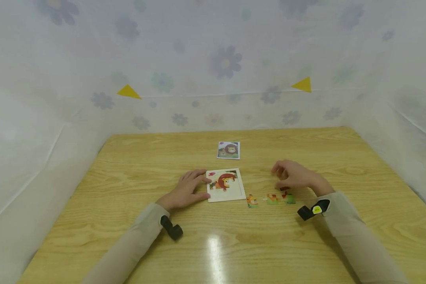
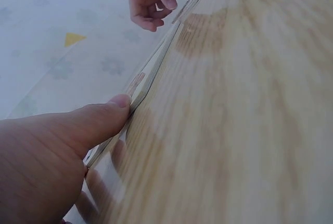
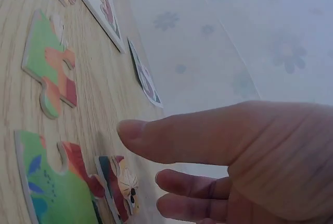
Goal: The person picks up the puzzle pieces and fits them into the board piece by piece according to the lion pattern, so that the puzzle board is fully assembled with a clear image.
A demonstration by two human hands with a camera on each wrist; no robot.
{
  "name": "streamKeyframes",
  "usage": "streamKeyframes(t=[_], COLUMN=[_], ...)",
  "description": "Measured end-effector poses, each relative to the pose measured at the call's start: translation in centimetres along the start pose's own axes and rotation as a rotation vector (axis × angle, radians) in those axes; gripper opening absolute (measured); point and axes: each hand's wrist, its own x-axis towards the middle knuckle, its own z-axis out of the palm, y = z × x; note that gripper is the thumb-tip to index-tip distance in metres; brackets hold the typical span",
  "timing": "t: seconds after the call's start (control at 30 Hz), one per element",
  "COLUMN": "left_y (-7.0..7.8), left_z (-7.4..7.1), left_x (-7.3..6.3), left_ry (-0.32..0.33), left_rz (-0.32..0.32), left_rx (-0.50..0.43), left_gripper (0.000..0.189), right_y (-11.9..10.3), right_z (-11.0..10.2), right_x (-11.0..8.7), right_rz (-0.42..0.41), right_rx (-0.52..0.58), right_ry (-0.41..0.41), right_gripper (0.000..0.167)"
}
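A white-framed jigsaw board (image 1: pixel 226 195), partly filled with a lion picture, lies in the middle of the table. My left hand (image 1: pixel 187 190) rests at its left side, fingers spread and thumb (image 2: pixel 106 122) touching the edge. Several loose jigsaw pieces lie right of the board: an orange and green piece (image 1: pixel 252 201), another piece (image 3: pixel 37 44) and a mostly green piece (image 3: pixel 52 193). Above them hovers my right hand (image 1: pixel 294 175), loosely bent, with nothing seen between thumb and fingers. Just below its fingers is a dark red piece (image 3: pixel 118 195) with a whiskered face.
A small picture card (image 1: pixel 228 150) of the lion lies behind the board. The wooden table (image 1: pixel 145 157) ends at a flowered white curtain (image 1: pixel 184 59), which also closes off both sides. Two yellow triangles (image 1: pixel 129 92) show on the curtain.
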Motion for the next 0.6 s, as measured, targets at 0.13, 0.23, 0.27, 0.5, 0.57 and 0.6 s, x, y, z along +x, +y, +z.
streamKeyframes(t=[0.13,0.23,0.27,0.5,0.57,0.6], left_y=[0.0,-0.01,-0.04,-0.11,-0.13,-0.13], left_z=[-0.02,0.03,0.06,0.04,0.01,0.01], left_x=[0.05,0.02,0.01,-0.06,-0.08,-0.09], left_ry=[-0.003,-0.005,-0.007,-0.002,0.002,0.002], left_rz=[0.002,0.003,0.002,-0.002,-0.002,-0.002], left_rx=[0.002,0.002,0.001,0.001,0.002,0.002], left_gripper=[0.045,0.045,0.045,0.045,0.045,0.045], right_y=[0.01,-0.09,-0.13,-0.18,-0.1,-0.02], right_z=[-0.27,-0.36,-0.36,-0.4,-0.41,-0.39], right_x=[-0.32,-0.51,-0.55,-0.39,-0.25,-0.19], right_rz=[0.004,0.016,0.024,0.04,0.041,0.04], right_rx=[-0.031,-0.017,-0.004,0.001,-0.002,0.002], right_ry=[-0.011,-0.042,-0.053,-0.076,-0.074,-0.074], right_gripper=[0.036,0.035,0.034,0.031,0.03,0.029])
